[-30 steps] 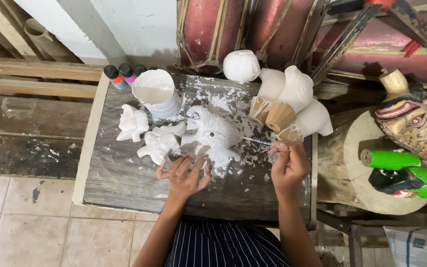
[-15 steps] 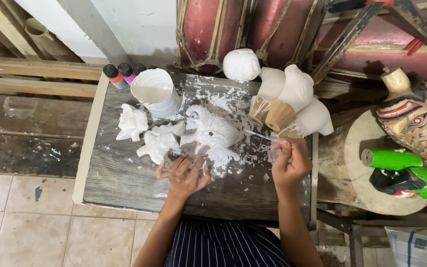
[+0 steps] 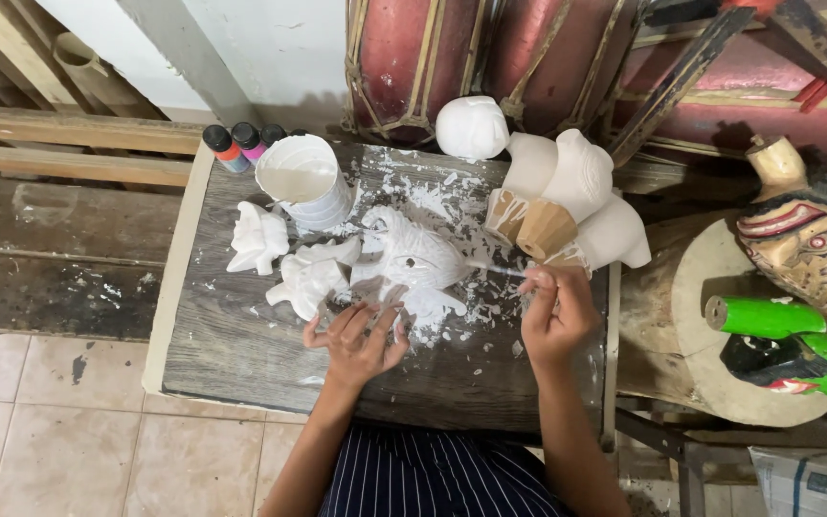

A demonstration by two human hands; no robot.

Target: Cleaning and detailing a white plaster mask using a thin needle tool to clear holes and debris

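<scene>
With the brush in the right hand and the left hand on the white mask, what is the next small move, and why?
Probably bring the brush tip onto the white mask. The right hand holds the brush pointed at it, close to its right edge, and the left hand already steadies its lower edge on the table.

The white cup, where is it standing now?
In the head view the white cup stands at the table's far left, beside the paint bottles and beyond the left hand.
</scene>
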